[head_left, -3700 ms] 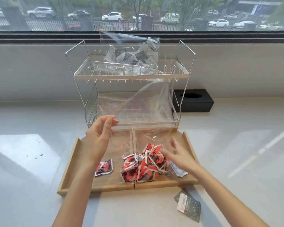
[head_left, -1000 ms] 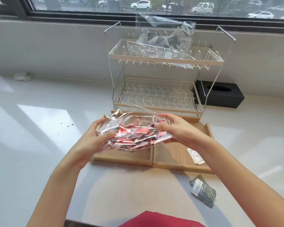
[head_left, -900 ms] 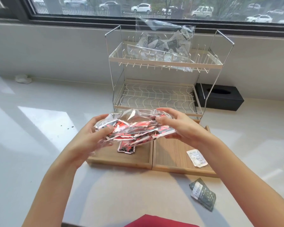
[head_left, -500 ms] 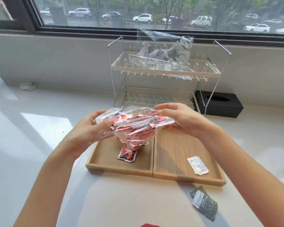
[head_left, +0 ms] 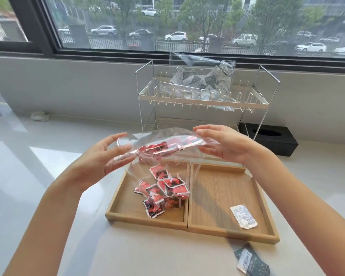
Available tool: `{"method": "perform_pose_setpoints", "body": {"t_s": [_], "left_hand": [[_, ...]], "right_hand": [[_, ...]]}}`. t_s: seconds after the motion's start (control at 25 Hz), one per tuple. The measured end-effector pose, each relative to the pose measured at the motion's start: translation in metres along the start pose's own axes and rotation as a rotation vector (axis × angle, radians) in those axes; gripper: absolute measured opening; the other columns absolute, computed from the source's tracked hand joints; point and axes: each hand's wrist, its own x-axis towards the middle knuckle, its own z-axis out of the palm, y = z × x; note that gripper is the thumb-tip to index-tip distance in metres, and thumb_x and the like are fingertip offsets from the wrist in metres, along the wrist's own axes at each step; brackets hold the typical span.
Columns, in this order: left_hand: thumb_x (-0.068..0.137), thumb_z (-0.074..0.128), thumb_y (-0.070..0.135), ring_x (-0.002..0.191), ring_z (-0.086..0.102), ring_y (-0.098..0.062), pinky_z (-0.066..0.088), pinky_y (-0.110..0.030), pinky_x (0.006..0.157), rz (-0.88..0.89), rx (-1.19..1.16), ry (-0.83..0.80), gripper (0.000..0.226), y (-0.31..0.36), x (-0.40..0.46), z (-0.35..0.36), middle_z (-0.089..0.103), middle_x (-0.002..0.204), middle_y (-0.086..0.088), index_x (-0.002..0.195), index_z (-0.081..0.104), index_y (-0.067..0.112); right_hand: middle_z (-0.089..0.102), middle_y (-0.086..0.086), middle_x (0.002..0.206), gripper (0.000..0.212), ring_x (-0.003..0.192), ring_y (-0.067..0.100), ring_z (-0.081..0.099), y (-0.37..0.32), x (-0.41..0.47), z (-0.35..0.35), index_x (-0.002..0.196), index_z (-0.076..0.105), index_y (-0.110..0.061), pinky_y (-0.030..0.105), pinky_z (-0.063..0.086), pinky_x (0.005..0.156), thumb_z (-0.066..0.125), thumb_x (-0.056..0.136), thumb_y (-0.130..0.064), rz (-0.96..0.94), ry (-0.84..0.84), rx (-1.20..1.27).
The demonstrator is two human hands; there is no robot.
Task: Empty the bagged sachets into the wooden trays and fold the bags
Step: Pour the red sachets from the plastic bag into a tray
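I hold a clear plastic bag (head_left: 159, 139) above the two wooden trays. My left hand (head_left: 106, 156) pinches its left end and my right hand (head_left: 221, 144) pinches its right end. A few red sachets (head_left: 161, 148) are still inside the bag, whose loose part hangs down over the left tray (head_left: 124, 200). Several red sachets (head_left: 164, 193) lie in a pile in that tray. The right tray (head_left: 217, 192) holds one white sachet (head_left: 243, 216). A second clear bag (head_left: 203, 80) of grey and white sachets sits on the top shelf of the wire rack (head_left: 145, 96).
A dark green sachet (head_left: 251, 263) lies on the white counter in front of the right tray. A black tissue box (head_left: 271, 140) stands to the right of the rack. A small white crumpled thing (head_left: 39, 116) lies by the wall at far left.
The bag has been lifted and tipped between my hands. Many red sachets have dropped out of it into the left tray, where only one lay before.
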Motion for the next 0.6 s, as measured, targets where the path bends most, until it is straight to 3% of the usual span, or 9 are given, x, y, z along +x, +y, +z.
{"method": "perform_pose_setpoints", "body": {"t_s": [0.08, 0.2, 0.28, 0.4, 0.44, 0.52, 0.6], "left_hand": [[0.035, 0.09, 0.028, 0.082, 0.07, -0.015, 0.055, -0.015, 0.067, -0.002, 0.067, 0.033, 0.093, -0.004, 0.002, 0.001, 0.058, 0.114, -0.018, 0.12, 0.053, 0.02], [0.069, 0.075, 0.013, 0.067, 0.07, -0.007, 0.056, -0.014, 0.065, 0.097, 0.283, 0.227, 0.052, -0.005, 0.006, 0.005, 0.042, 0.13, -0.018, 0.117, 0.056, 0.025], [0.078, 0.066, 0.013, 0.06, 0.068, -0.005, 0.055, -0.013, 0.06, 0.198, 0.332, 0.33, 0.032, -0.004, 0.008, 0.006, 0.046, 0.126, -0.012, 0.108, 0.059, 0.024], [0.081, 0.063, 0.019, 0.067, 0.068, -0.003, 0.053, -0.011, 0.06, 0.282, 0.294, 0.292, 0.015, 0.002, 0.007, 0.007, 0.058, 0.115, -0.012, 0.096, 0.063, 0.023], [0.077, 0.067, 0.026, 0.073, 0.068, -0.003, 0.053, -0.011, 0.063, 0.281, 0.237, 0.216, 0.021, 0.004, 0.007, 0.006, 0.059, 0.112, -0.011, 0.098, 0.063, 0.023], [0.056, 0.081, 0.042, 0.087, 0.068, -0.008, 0.053, -0.013, 0.072, 0.282, 0.09, 0.058, 0.059, 0.006, 0.006, -0.001, 0.061, 0.105, -0.007, 0.108, 0.06, 0.022], [0.039, 0.087, 0.043, 0.098, 0.067, -0.013, 0.053, -0.017, 0.079, 0.3, 0.02, 0.001, 0.085, 0.008, 0.006, -0.009, 0.064, 0.1, -0.008, 0.116, 0.055, 0.022]], "right_hand": [[0.061, 0.003, 0.093, 0.024, 0.072, 0.005, 0.062, 0.004, 0.0, -0.005, 0.108, 0.059, -0.007, 0.014, 0.054, 0.053, 0.056, 0.085, -0.002, 0.008, -0.009, -0.024], [0.063, 0.005, 0.083, 0.032, 0.059, 0.002, 0.066, 0.005, 0.0, -0.009, 0.115, 0.056, -0.004, 0.013, 0.052, 0.05, 0.057, 0.084, 0.001, -0.064, 0.044, -0.09], [0.062, 0.01, 0.084, 0.03, 0.059, 0.004, 0.065, 0.002, 0.002, -0.011, 0.115, 0.057, -0.003, 0.013, 0.053, 0.051, 0.057, 0.085, -0.001, -0.133, 0.103, -0.161], [0.059, 0.013, 0.096, 0.015, 0.076, 0.013, 0.06, -0.005, 0.003, -0.01, 0.096, 0.066, -0.011, 0.014, 0.055, 0.054, 0.052, 0.09, -0.009, -0.206, 0.19, -0.298], [0.059, 0.012, 0.101, 0.016, 0.081, 0.015, 0.06, -0.008, 0.002, -0.01, 0.093, 0.066, -0.013, 0.015, 0.056, 0.056, 0.05, 0.092, -0.013, -0.22, 0.205, -0.307], [0.06, 0.009, 0.109, 0.019, 0.087, 0.017, 0.062, -0.012, -0.002, -0.012, 0.102, 0.064, -0.012, 0.018, 0.058, 0.064, 0.051, 0.09, -0.021, -0.232, 0.13, -0.214], [0.062, 0.008, 0.11, 0.042, 0.093, 0.016, 0.066, -0.015, -0.008, -0.018, 0.115, 0.057, -0.012, 0.021, 0.058, 0.074, 0.058, 0.078, -0.031, -0.249, -0.035, -0.094]]}}
